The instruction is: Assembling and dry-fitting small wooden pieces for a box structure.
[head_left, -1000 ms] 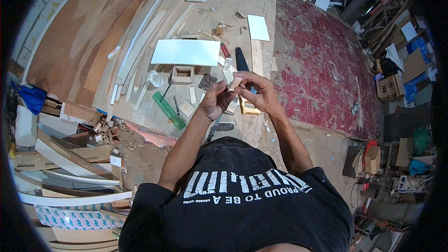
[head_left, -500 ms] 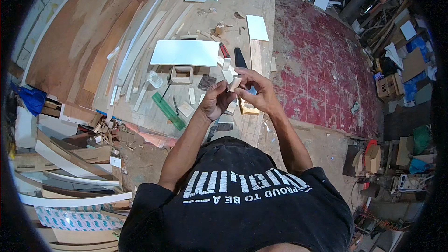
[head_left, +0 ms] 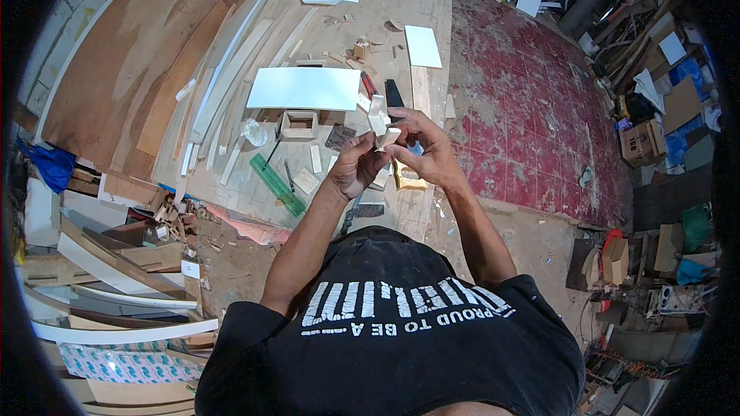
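Over the workbench, both my hands are closed around a small pale wooden piece (head_left: pixel 378 118) made of short blocks at angles to one another. My left hand (head_left: pixel 357 168) pinches its near end between thumb and fingers. My right hand (head_left: pixel 428 152) holds it from the right, fingertips on a small upright block (head_left: pixel 390 136); part of the piece is hidden behind the fingers. Under my right wrist lies a yellow handle (head_left: pixel 409 176), and a black blade-like strip (head_left: pixel 394 94) lies beyond that hand. A small open wooden box (head_left: pixel 299 125) stands to the left of my hands.
Beyond the box lies a white panel (head_left: pixel 304 88). A green strip (head_left: pixel 277 185), a clear jar (head_left: pixel 254 132) and a dark flat block (head_left: pixel 339 136) are nearby. Long wood strips (head_left: pixel 231 69) line the bench's left side. A red worn floor (head_left: pixel 524 115) stretches to the right.
My hands stay in nearly the same place, with the wooden piece tilted slightly differently between the fingers. The things on the bench have not moved.
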Available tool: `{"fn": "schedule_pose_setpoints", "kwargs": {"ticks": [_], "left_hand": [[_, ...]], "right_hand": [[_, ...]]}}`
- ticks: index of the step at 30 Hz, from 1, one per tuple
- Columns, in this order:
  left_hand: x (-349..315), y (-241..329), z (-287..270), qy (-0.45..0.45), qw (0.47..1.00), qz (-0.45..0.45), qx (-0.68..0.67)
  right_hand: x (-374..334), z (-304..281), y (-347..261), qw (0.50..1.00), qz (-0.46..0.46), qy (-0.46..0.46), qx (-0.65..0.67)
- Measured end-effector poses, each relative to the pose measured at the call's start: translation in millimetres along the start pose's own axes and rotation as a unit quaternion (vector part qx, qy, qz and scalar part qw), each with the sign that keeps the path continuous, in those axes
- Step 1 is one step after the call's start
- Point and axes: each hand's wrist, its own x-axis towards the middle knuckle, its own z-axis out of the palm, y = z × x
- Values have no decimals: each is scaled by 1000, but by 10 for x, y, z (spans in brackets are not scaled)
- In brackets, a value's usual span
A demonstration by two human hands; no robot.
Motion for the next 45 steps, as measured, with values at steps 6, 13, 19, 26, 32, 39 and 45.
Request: {"fn": "schedule_pose_setpoints", "kwargs": {"ticks": [6, 13, 19, 26, 32, 39, 45], "left_hand": [[-10, -5, -40, -12, 1000, -6, 3], [-43, -6, 58, -17, 1000, -6, 9], [-58, -3, 87, -25, 999, 3, 20], [-65, 20, 59, -50, 998, 18, 23], [-51, -10, 79, -36, 999, 32, 23], [-27, -52, 99, -14, 999, 46, 25], [-44, -22, -40, -28, 999, 37, 5]], "right_hand": [[8, -19, -90, 1000, 8, -15, -15], [5, -53, -105, 999, 10, -38, -32], [4, -67, -130, 997, 11, -46, -54], [-91, 3, -89, 997, 22, 27, 62], [-176, 219, 194, 982, 65, 113, 137], [-178, 281, 268, 979, 85, 145, 114], [-267, 308, 214, 983, 79, 141, 89]]}}
